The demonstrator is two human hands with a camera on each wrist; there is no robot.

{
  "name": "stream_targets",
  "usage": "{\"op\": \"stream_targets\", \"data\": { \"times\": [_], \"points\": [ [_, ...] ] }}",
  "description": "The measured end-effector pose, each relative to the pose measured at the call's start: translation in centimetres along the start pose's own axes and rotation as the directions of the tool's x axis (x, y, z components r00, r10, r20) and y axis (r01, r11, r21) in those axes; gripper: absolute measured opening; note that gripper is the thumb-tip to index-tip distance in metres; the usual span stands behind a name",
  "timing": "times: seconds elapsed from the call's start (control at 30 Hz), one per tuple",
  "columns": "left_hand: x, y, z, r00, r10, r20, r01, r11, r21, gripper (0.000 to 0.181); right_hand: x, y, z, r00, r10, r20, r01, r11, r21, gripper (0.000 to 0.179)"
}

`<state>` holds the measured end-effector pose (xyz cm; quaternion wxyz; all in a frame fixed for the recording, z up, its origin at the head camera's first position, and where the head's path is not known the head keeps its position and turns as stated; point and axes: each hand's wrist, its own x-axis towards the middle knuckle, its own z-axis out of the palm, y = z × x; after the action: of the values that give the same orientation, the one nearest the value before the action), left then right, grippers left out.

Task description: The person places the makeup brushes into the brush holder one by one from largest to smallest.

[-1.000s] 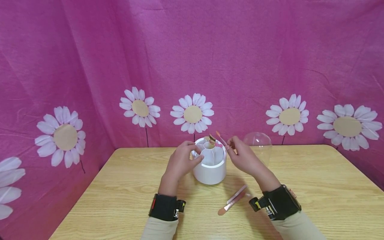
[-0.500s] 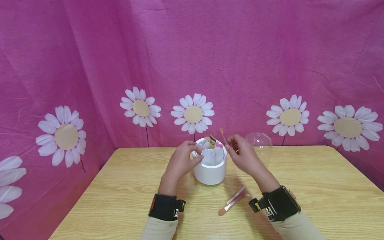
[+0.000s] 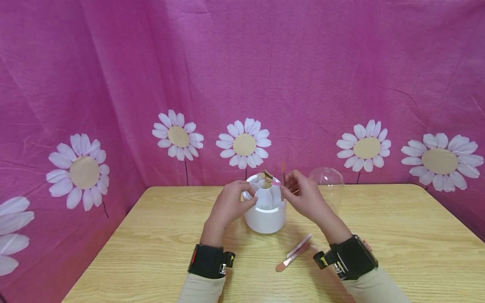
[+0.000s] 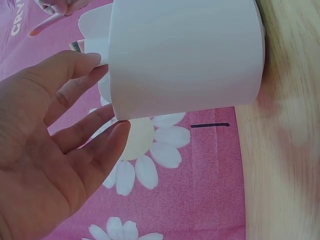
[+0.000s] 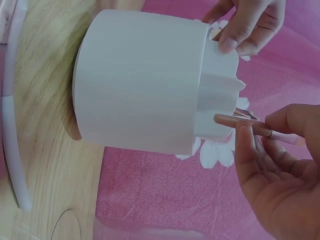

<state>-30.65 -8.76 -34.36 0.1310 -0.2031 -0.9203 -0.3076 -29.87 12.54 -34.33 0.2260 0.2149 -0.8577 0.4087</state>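
Observation:
A white round makeup brush holder [image 3: 265, 221] with scalloped inner dividers stands on the table. My left hand [image 3: 230, 201] grips its left side, with the thumb on an inner divider and fingers at the rim. A brush [image 3: 268, 175] with dark and gold bristles pokes up from the holder. My right hand [image 3: 307, 197] pinches a slim makeup brush [image 5: 227, 121] at the holder's right side. Its orange bristles point up, and the handle's end sits near the dividers; in the right wrist view I cannot tell whether it touches them.
Two more makeup brushes [image 3: 281, 267] lie close together on the wooden table [image 3: 159, 252], in front of the holder. A clear dome cover [image 3: 329, 181] stands behind my right hand. A pink cloth [image 3: 303, 75] with daisies hangs along the table's back.
The brush in my right hand has turned from leaning left to nearly upright, and its handle end has come down toward the holder. My left hand has stayed on the holder.

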Motion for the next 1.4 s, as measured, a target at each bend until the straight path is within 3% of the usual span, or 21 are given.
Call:
{"op": "stream_targets", "data": {
  "times": [0.87, 1.4],
  "points": [
    [-0.2, 0.0, -0.1, 0.999, -0.024, 0.021, 0.024, 0.999, 0.037, 0.01, -0.3, -0.4, 1.0, 0.998, -0.001, 0.07, 0.002, 1.0, -0.016, 0.013],
    [-0.1, 0.2, -0.1, 0.999, -0.025, 0.025, 0.024, 0.998, 0.066, 0.01, -0.4, 0.1, 1.5, 0.996, -0.032, 0.089, 0.043, 0.992, -0.121, 0.008]
  ]
}}
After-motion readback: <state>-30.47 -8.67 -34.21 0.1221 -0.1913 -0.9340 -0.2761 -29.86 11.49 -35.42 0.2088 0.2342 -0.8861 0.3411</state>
